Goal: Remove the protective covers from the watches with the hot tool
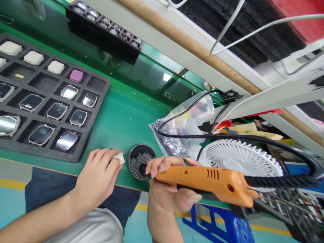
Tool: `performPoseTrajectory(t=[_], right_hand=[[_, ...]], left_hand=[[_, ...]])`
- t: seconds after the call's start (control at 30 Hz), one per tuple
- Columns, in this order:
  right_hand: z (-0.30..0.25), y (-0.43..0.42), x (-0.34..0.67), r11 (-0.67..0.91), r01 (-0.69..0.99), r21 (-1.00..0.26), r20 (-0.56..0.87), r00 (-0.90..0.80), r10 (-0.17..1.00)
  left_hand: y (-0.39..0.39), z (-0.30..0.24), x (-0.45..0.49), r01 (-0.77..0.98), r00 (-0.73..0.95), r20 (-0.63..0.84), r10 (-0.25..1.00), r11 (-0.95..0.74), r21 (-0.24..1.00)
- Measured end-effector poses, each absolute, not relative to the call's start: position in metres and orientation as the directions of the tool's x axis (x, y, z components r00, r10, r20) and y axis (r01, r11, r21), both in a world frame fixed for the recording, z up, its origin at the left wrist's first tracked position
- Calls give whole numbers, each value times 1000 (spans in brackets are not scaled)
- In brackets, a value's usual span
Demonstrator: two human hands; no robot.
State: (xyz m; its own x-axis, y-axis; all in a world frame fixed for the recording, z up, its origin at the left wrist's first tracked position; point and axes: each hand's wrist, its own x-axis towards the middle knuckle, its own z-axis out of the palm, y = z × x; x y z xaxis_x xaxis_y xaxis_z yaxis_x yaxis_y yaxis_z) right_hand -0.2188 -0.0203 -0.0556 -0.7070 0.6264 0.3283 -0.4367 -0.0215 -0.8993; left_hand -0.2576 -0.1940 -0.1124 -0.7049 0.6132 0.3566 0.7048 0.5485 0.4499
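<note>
From where I stand, the left of the bench is taken up by a black foam tray (87, 135) resting on a green work mat (126, 118). I count 14 pieces in it: 4 white rounded cases (33, 58), 1 purple case (76, 76) and 9 watch bodies with glossy faces (57, 111), 1 of them rimmed in pink. Another 3 cells are open, and 1 of those holds a small yellow slip (19, 76). So most of this tray is filled, with 3 visible gaps, and its far-left edge runs out of view. Beyond it sits 1 narrower black tray (101, 33) with 2 rows of small silvery parts, too small for me to count.

Moving right, the left hand (97, 175) has its fingers pressed together and curled, pinching 1 white case (118, 158) at their tips; the thumb is hidden. That case is held just above the mat's front edge, just beside 1 round tin of black bristles (141, 162). The right hand (165, 187) is closed around 1 orange corded tool (210, 180), probably a soldering iron, its fingers wrapped over the vented handle and its tip hidden behind them.

Further right lie 1 clear plastic bag (182, 130), crossed by a black cable (253, 138), and 1 white fan (240, 157). Below those are 1 blue plastic stool (220, 226) and 1 wire rack (291, 209).
</note>
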Motion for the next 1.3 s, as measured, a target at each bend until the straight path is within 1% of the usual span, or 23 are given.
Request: performPoseTrajectory(t=[0.13,0.2,0.3,0.37,0.43,0.67,0.87,1.03,1.3], right_hand=[[-57,-20,-219,-47,-439,-897,316,-712,627],[-54,-20,-218,-58,-435,-899,308,-719,623],[-42,-20,-212,-62,-428,-902,300,-723,622],[-31,-21,-208,-61,-419,-906,291,-722,628],[-23,-25,-206,-66,-406,-912,280,-730,623],[-31,-39,-216,-75,-441,-894,348,-791,504],[-40,-45,-216,-66,-431,-900,342,-792,505],[-44,-47,-217,-52,-416,-908,334,-793,509],[-49,-51,-215,-29,-440,-897,364,-776,515]], left_hand=[[-195,-112,-257,705,-704,368,608,533,469],[-199,-112,-256,715,-689,375,620,498,491],[-207,-113,-256,761,-613,373,697,394,515],[-212,-113,-256,798,-543,379,749,318,512],[-215,-114,-257,818,-499,384,777,276,504],[-209,-113,-257,801,-529,368,765,305,516],[-206,-112,-257,771,-567,375,733,312,554],[-206,-113,-257,776,-564,385,730,309,551],[-205,-114,-258,772,-568,385,727,307,557]])
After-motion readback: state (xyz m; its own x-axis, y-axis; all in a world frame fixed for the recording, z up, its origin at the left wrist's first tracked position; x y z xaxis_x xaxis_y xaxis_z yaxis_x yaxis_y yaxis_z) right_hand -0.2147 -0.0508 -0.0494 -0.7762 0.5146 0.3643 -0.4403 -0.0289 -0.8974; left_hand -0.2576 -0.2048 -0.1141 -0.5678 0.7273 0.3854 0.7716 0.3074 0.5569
